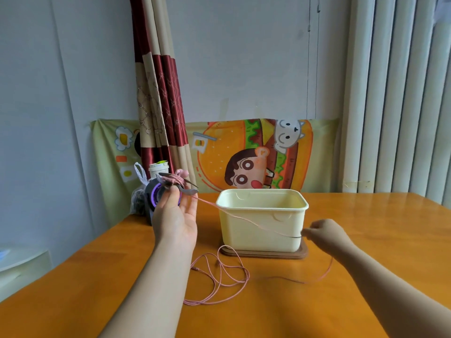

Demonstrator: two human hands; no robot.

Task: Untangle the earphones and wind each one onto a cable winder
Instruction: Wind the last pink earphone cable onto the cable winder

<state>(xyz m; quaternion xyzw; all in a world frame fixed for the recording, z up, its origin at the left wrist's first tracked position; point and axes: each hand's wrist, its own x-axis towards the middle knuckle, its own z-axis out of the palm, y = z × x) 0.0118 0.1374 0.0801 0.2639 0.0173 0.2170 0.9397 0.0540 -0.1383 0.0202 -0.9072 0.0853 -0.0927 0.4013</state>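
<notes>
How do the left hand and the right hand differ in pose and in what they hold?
The left hand is raised, palm towards the camera, fingers pinching a cable winder partly wound with pink cable; the right hand is lower, closed on the pink cable alone. The left is beside the cream tub; the right is near its front corner. Both hold the same taut cable.

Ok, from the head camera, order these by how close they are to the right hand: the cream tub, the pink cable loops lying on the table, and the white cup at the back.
From the right hand:
1. Cream tub, just to its left, almost at the fingers.
2. Pink cable loops, lower left on the table, toward the person.
3. White cup, far left at the back, behind the left hand.
</notes>
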